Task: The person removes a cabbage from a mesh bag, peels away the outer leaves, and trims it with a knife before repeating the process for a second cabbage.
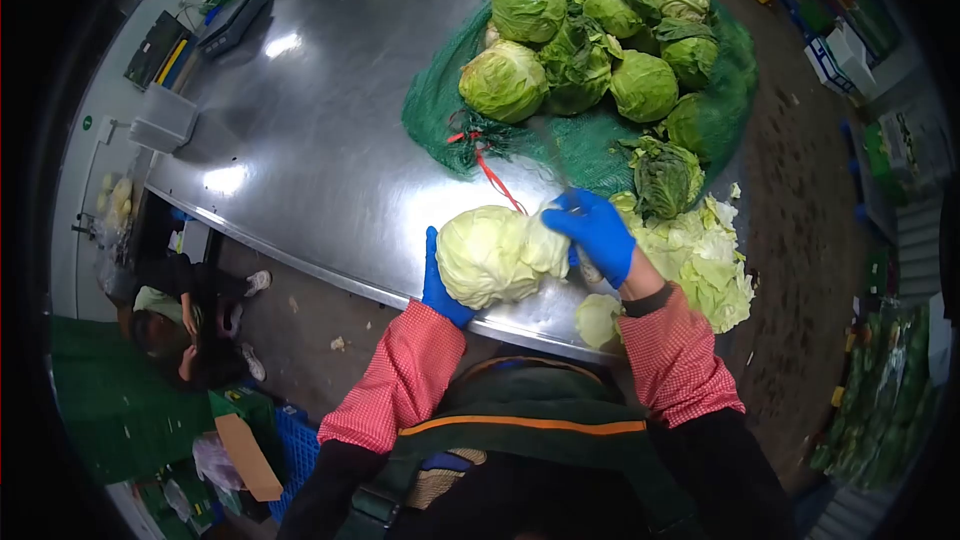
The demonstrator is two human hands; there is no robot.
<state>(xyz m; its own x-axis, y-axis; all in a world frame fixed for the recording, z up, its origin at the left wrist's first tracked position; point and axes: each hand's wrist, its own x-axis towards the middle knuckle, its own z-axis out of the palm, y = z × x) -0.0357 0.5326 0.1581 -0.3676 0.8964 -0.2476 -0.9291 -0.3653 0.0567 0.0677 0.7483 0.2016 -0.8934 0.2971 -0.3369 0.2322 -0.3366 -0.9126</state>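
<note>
The head view is showing a broad, shiny grey steel table (320, 110), its surface stretching away to the left of the hands, while its near edge is running just in front of the wearer. On the far right part, a green mesh sack (430, 110) is lying spread beneath a group of round, deeper green cabbage heads (503, 80), bounding the room there; a heap of pale, crumpled cabbage leaves (715, 270) is crowding the right edge. The round, pale green, smooth-leaved cabbage (482, 255) is gleaming near the near edge, between the two hands. The blue-gloved left hand (445, 290) is cupping and grasping its left side; the blue-gloved right hand (598, 232) is curling its fingers at its right side, too blurred to tell whether they are gripping.
</note>
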